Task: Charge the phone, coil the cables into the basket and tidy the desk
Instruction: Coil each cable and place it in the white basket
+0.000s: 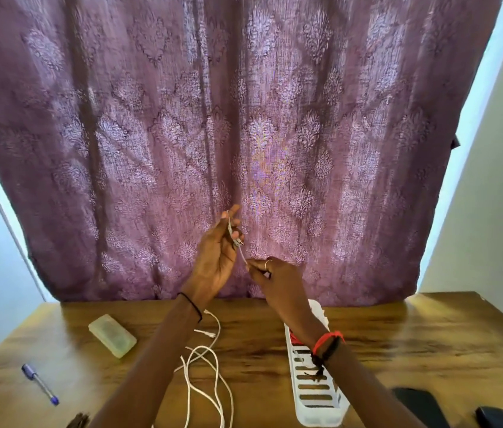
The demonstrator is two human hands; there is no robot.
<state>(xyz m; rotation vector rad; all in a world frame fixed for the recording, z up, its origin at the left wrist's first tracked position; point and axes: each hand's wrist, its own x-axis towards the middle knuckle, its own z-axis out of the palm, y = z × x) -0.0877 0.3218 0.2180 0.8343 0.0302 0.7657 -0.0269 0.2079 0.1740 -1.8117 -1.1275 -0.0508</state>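
My left hand (218, 254) is raised in front of the curtain and holds a small coil of thin grey cable (235, 239) between thumb and fingers. My right hand (278, 282) pinches the free end of that cable just below and to the right. A loose white cable (210, 375) lies tangled on the wooden desk (429, 350) under my left forearm. The white slotted basket (315, 393) stands on the desk under my right wrist, with something red inside. A dark phone (420, 406) lies at the lower right, partly cut off.
A pale green translucent case (112, 335) sits on the desk's left. A blue pen (40, 383) lies near the left edge. A dark object (79, 421) shows at the bottom left and a black mouse (497, 417) at the bottom right. A purple curtain (244, 134) hangs behind.
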